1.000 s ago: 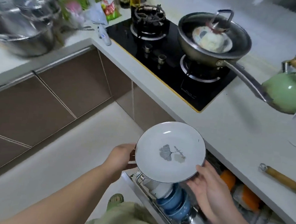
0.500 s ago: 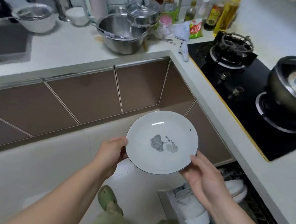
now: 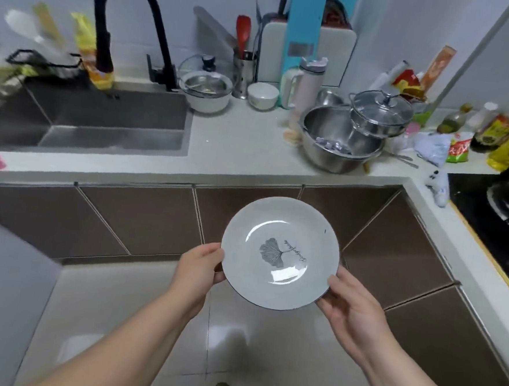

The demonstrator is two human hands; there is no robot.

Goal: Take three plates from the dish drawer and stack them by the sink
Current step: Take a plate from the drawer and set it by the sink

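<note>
A white plate [image 3: 280,252] with a grey leaf print and a thin dark rim hangs level in front of the brown cabinet doors. My left hand [image 3: 197,267] grips its left edge and my right hand [image 3: 349,311] grips its lower right edge. The dark sink [image 3: 101,122] with a black tap [image 3: 108,20] lies at the far left of the white counter [image 3: 235,149]. The dish drawer is out of view.
A steel bowl [image 3: 338,138] with a lidded pot [image 3: 381,112] stands right of the bare counter patch. A white lidded bowl [image 3: 207,91], small white bowl [image 3: 262,95] and bottle [image 3: 309,82] line the back. The black hob [image 3: 501,216] is at right.
My view has swung left from the hob and open drawer to the sink counter. Both hands have carried the plate along, still holding it level.
</note>
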